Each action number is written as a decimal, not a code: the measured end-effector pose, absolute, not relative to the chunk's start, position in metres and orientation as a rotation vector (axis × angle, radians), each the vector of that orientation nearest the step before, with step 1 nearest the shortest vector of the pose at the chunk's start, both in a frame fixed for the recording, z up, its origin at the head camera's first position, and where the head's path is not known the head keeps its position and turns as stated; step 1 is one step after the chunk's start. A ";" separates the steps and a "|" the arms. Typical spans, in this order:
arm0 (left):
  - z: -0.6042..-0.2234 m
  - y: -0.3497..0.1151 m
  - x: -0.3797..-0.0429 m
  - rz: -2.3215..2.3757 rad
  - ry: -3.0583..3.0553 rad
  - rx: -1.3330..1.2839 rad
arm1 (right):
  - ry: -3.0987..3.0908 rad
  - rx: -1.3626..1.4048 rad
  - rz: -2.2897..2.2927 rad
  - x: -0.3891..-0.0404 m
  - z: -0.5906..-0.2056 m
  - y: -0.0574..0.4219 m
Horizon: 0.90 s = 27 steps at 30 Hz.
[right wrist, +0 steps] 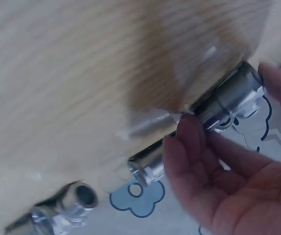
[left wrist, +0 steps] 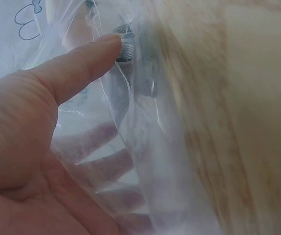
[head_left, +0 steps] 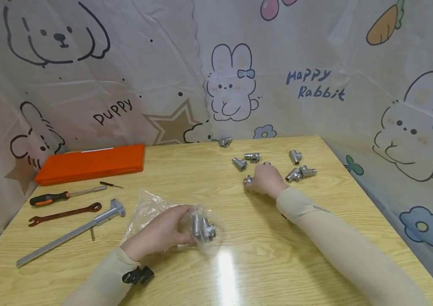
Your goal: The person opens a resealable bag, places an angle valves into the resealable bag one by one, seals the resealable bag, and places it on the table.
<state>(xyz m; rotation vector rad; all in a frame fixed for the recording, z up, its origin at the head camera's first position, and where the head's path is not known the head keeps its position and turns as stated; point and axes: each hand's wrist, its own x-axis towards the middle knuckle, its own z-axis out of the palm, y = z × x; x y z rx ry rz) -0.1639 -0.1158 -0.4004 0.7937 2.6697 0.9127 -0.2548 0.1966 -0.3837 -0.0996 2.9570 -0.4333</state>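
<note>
My left hand [head_left: 160,229] holds a clear plastic bag [head_left: 145,207], thumb on one side and fingers seen through the film. Inside the bag lie silvery metal tee fittings [head_left: 208,230]; a threaded end [left wrist: 126,48] shows by the thumb in the left wrist view. Farther back on the table, my right hand [head_left: 267,180] pinches a metal tee fitting [right wrist: 231,98] between thumb and fingers. A second fitting [right wrist: 150,161] lies against the other fingers; whether it is gripped or only touched, I cannot tell.
More tee fittings [head_left: 295,157] lie scattered around the right hand, one fitting [head_left: 225,142] at the back edge. On the left are an orange case [head_left: 90,165], a screwdriver [head_left: 53,198], a small screwdriver [head_left: 111,185], a wrench [head_left: 65,213] and a caliper [head_left: 71,234].
</note>
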 end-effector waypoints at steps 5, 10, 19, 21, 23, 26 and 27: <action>-0.398 -0.117 -0.163 0.922 2.660 0.776 | 2.919 -0.249 -0.615 -0.247 -0.387 0.208; -0.397 -0.117 -0.162 0.923 2.658 0.762 | 2.917 -0.362 -0.752 -0.225 -0.379 0.208; -0.397 -0.117 -0.163 0.934 2.661 0.767 | 2.903 -0.803 -0.840 -0.169 -0.356 0.159; -0.397 -0.117 -0.164 0.946 2.654 0.776 | 2.881 -0.876 -0.836 -0.163 -0.360 0.147; -0.398 -0.117 -0.164 0.952 2.651 0.784 | 2.855 -0.941 -0.816 -0.161 -0.365 0.136; -0.399 -0.116 -0.164 0.952 2.649 0.778 | 2.834 -1.000 -0.751 -0.160 -0.371 0.124; -0.399 -0.116 -0.164 0.948 2.648 0.774 | 2.834 -1.012 -0.728 -0.160 -0.372 0.120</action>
